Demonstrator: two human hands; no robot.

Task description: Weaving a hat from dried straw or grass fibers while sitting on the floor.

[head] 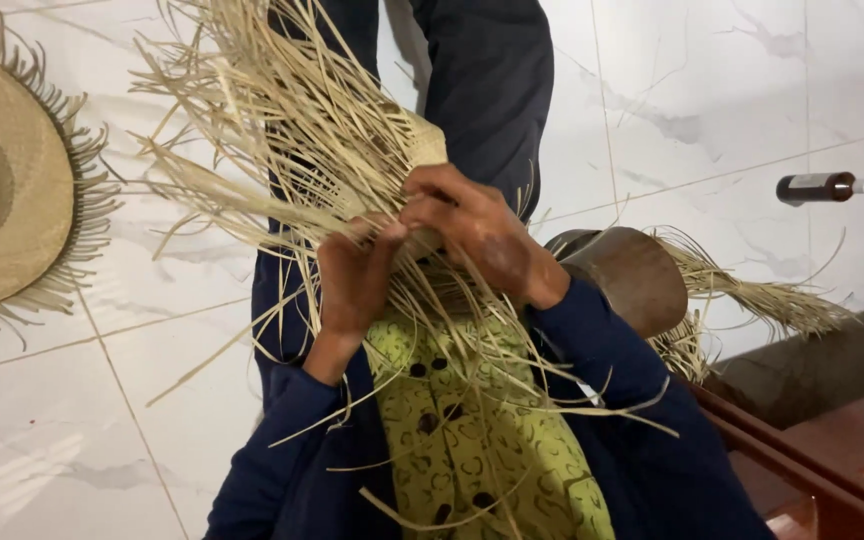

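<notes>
A half-woven straw hat [422, 145] with long loose straw strands [262, 110] fanning up and left rests over my lap. My left hand [355, 275] pinches strands at the weave's edge, fingertips closed on them. My right hand [472, 228] lies on the woven part just beside it, fingers curled on the straw. Both hands touch near the same spot. I wear dark blue sleeves and a green patterned garment [472, 440].
A woven straw hat with a fringed brim [12, 190] lies on the white marble-tile floor [712, 110] at left. A brown wooden hat block [627, 275] and a straw bundle [762, 300] sit at right. A small dark bottle [817, 186] lies further right. Wooden furniture [832, 440] fills the lower right.
</notes>
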